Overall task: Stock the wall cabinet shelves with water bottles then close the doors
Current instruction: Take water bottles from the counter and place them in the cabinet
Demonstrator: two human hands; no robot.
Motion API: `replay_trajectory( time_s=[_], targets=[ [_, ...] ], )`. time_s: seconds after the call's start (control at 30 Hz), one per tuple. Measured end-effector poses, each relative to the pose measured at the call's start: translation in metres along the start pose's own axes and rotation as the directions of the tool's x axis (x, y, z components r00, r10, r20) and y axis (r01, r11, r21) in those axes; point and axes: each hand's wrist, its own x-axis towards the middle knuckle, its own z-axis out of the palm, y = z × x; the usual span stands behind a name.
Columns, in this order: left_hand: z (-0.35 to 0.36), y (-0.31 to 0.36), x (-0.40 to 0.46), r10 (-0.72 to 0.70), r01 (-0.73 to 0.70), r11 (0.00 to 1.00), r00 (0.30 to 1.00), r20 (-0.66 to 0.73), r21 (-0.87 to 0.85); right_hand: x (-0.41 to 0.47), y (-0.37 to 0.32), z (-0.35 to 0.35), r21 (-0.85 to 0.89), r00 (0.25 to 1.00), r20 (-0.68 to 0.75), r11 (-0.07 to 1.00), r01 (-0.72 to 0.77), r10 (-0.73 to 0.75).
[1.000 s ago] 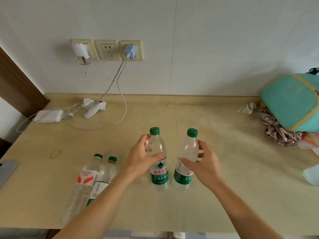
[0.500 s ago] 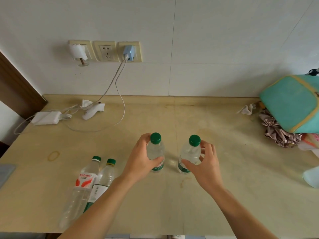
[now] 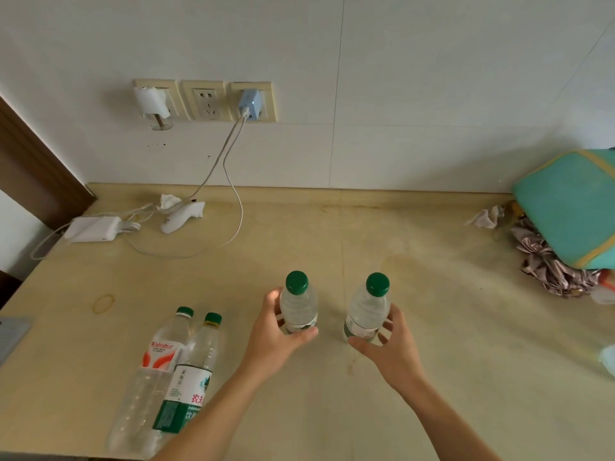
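Two clear water bottles with green caps stand upright side by side over the beige counter (image 3: 432, 327). My left hand (image 3: 276, 334) grips the left bottle (image 3: 298, 306) around its body. My right hand (image 3: 389, 351) holds the right bottle (image 3: 367, 309) with thumb and fingers curled round its lower part. Two more bottles lie flat at the front left: one with a red and white label (image 3: 156, 357), one with a green label (image 3: 193, 371). No cabinet is in view.
A white power adapter (image 3: 95, 228), cables and a white gadget (image 3: 181, 214) lie at the back left below wall sockets (image 3: 204, 101). A teal bag (image 3: 569, 207) on crumpled fabric (image 3: 549, 264) fills the right side. A rubber band (image 3: 103, 302) lies at the left.
Both hands have slid lower on the bottles, and the view now looks more steeply down on the caps. The lying bottles have not moved.
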Motion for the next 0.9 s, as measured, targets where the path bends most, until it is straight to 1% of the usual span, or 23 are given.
replay_trajectory(
  time_s=[0.23,0.33,0.47,0.57,0.7,0.8,0.9],
  targets=[
    [0.013,0.005,0.003,0.022,-0.023,1.000,0.993,-0.118,-0.004,0.008,-0.012,0.003,0.021,1.000,0.023,1.000,0.006,-0.006],
    [0.008,0.011,0.000,0.014,-0.018,0.999,0.992,-0.125,-0.034,0.002,-0.018,0.005,0.040,1.000,-0.014,0.999,0.007,-0.006],
    [-0.006,0.036,-0.003,0.064,-0.074,0.994,0.992,-0.111,-0.086,-0.008,-0.041,0.002,0.092,0.997,-0.068,0.995,0.036,-0.030],
    [-0.019,0.069,-0.003,0.148,-0.160,0.979,0.984,-0.095,-0.129,-0.015,-0.075,-0.005,0.118,0.988,-0.114,0.987,0.113,-0.100],
    [-0.037,0.123,-0.003,0.281,-0.294,0.938,0.955,-0.096,-0.186,-0.026,-0.135,-0.018,0.136,0.954,-0.165,0.953,0.271,-0.248],
    [-0.052,0.173,-0.004,0.391,-0.408,0.887,0.913,-0.118,-0.216,-0.039,-0.185,-0.031,0.141,0.908,-0.204,0.907,0.396,-0.365],
    [-0.070,0.232,-0.009,0.510,-0.531,0.818,0.848,-0.148,-0.223,-0.057,-0.244,-0.049,0.142,0.843,-0.260,0.845,0.516,-0.471]
  ],
)
